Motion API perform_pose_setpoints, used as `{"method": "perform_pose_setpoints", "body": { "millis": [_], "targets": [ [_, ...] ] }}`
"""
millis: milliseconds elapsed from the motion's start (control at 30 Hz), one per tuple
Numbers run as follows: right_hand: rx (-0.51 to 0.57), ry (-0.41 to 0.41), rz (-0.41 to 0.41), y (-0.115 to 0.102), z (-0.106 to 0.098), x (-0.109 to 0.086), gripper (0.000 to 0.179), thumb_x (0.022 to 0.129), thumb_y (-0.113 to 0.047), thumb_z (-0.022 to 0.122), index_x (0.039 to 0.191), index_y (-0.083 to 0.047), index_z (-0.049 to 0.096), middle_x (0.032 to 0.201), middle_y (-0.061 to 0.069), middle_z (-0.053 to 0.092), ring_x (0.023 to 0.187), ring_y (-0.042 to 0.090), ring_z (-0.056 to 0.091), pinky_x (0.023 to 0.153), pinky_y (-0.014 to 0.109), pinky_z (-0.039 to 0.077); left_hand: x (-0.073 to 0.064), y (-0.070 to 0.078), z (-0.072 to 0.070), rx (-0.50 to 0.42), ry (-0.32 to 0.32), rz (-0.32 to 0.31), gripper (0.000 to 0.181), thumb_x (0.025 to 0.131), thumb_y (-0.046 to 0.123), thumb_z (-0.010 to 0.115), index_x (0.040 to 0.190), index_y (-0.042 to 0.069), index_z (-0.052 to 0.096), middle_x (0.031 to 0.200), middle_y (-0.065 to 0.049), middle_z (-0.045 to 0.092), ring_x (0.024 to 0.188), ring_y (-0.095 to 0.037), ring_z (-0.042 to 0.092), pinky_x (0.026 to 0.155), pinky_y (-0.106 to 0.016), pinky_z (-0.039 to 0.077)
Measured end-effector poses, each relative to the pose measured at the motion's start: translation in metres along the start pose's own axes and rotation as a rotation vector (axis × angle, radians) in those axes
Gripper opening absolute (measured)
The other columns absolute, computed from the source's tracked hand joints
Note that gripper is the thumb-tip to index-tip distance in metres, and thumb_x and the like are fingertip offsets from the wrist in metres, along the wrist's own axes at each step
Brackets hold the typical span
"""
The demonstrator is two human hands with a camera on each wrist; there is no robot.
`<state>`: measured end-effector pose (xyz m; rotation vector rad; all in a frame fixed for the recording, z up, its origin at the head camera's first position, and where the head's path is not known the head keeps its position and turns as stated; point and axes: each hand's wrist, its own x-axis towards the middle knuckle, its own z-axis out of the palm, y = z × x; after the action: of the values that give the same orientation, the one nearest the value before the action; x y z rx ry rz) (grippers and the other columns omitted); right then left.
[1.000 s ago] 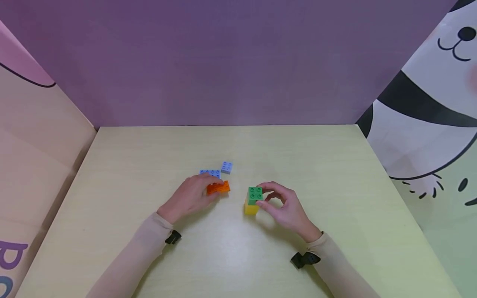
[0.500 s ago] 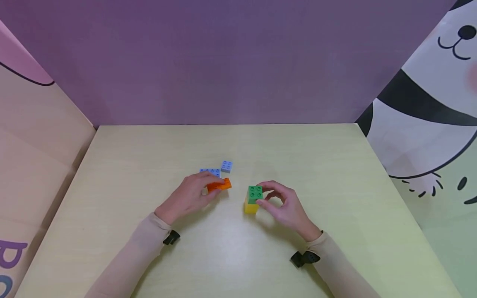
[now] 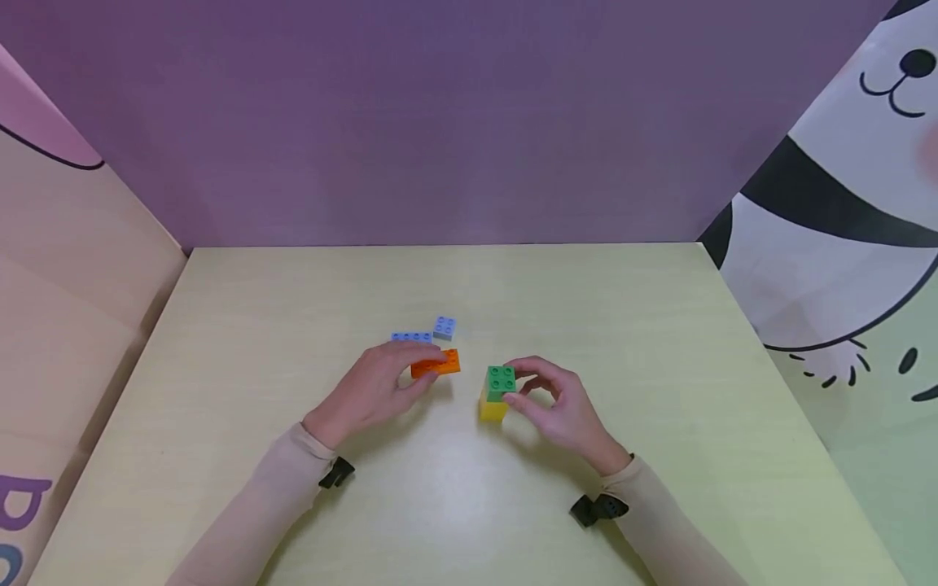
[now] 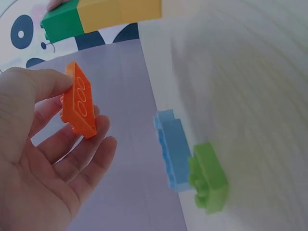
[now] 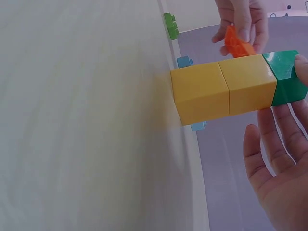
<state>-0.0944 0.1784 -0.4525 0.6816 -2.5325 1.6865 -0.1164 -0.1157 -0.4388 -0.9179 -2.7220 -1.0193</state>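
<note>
Holding, left hand (image 3: 374,389): fingers pinch orange brick (image 3: 436,364), lifted off surface (image 3: 659,342).
Right hand (image 3: 560,407): fingers curled on green brick (image 3: 501,382) topping yellow stack (image 5: 224,89).

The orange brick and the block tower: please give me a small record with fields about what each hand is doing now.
left hand: pinches the orange brick, lifted off the table
right hand: grip on the green brick
tower: green brick on top of yellow blocks, standing on the table
loose pieces: two blue bricks lying behind the left hand
gap: orange brick apart from the tower
</note>
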Motion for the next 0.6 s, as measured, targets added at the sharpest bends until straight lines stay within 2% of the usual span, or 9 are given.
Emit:
{"method": "perform_pose_setpoints", "body": {
  "millis": [167,333,600],
  "targets": [
    [-0.002,0.000,0.003,0.001,0.000,0.000,0.033,0.086,-0.004,0.075,0.117,-0.011,0.067,0.110,0.005,0.070,0.103,0.010,0.061,0.082,0.031,0.056,0.001,0.008,-0.002,-0.012,0.024,0.046,0.028,0.093,0.024,0.070,0.121,0.023,0.070,0.120,0.006,0.071,0.115,-0.016,0.064,0.099,-0.039,0.052],
    [-0.019,0.002,0.023,-0.002,0.001,0.000,0.035,0.086,0.000,0.074,0.119,-0.008,0.066,0.111,0.008,0.070,0.103,0.010,0.060,0.083,0.031,0.056,0.002,0.017,-0.003,-0.011,0.062,0.096,0.029,0.092,0.022,0.072,0.121,0.021,0.070,0.122,0.004,0.069,0.117,-0.017,0.063,0.099,-0.038,0.053],
    [-0.039,-0.003,0.016,-0.030,-0.001,0.001,0.032,0.084,0.005,0.073,0.115,0.001,0.066,0.107,0.016,0.070,0.100,0.006,0.060,0.081,0.041,0.058,0.003,0.032,-0.004,-0.043,0.087,0.141,0.028,0.093,0.022,0.071,0.120,0.021,0.071,0.126,0.002,0.067,0.120,-0.018,0.061,0.100,-0.038,0.052]
  ]
}}
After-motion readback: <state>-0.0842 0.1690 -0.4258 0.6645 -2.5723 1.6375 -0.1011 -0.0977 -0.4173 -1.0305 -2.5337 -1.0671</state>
